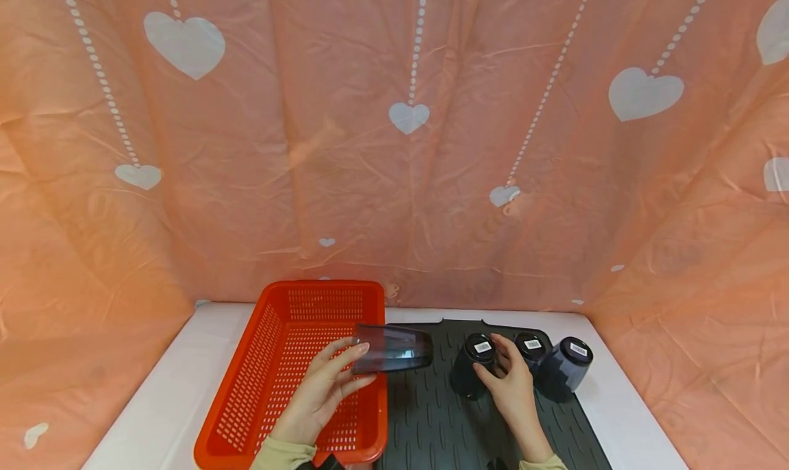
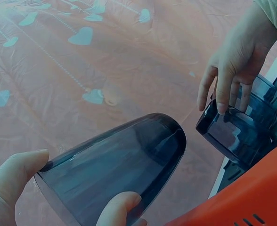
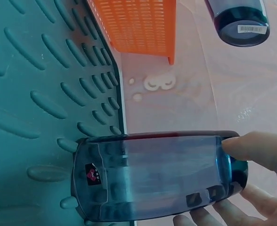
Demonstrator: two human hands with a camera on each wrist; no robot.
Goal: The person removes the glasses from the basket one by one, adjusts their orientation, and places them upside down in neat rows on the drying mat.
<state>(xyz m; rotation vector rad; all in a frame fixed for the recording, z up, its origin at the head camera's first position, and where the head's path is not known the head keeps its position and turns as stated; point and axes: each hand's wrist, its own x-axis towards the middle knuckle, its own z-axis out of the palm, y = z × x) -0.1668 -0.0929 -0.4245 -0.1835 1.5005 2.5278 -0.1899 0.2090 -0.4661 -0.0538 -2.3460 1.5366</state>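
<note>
A dark, see-through drinking glass lies nearly sideways in the air over the basket's right rim. My left hand pinches it by its mouth end, thumb on one side and fingers on the other, base pointing right. On the black ribbed mat, my right hand grips a second such glass near its labelled base. This glass is upside down, its mouth at the mat. Just right of that hand are two more upturned glasses, one farther back and one leaning.
An orange-red perforated basket stands left of the mat on a white table. A pinkish-orange sheet with pale hearts hangs behind and along both sides.
</note>
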